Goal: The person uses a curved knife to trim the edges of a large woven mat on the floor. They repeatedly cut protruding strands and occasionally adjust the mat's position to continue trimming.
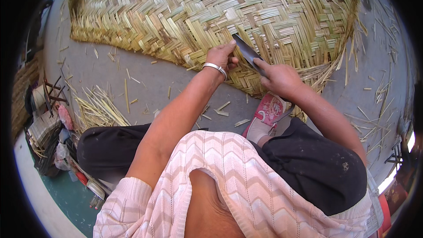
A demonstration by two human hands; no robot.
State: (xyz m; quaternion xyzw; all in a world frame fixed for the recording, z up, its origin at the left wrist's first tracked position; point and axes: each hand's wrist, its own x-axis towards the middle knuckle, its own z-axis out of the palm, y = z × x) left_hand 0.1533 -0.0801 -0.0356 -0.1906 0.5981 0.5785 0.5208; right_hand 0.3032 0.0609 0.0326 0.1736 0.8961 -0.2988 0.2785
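Zigzag-patterned sweater (264, 176) is nearest; ahead, straw-strewn floor (145, 83) borders the yellow-green woven mat (211, 0) on both sides. At its near edge, the right hand (282, 79) grips a dark blade (247, 53); the left hand (220, 57) half-curls, its hold unclear.

1. Woven mat (211, 13): broad, plaited from flat strips in a slanting pattern, straw-yellow, pale green and silvery, with some brown strips. It lies spread on the grey floor (147, 77), its near edge running down to a blunt point right of centre. Loose strip ends fray out along its right side.
2. Blade-like tool (247, 52): dark, smooth, narrow metal, gripped in the right hand (283, 80), slanting up and leftward, its far end at the weave near that edge.
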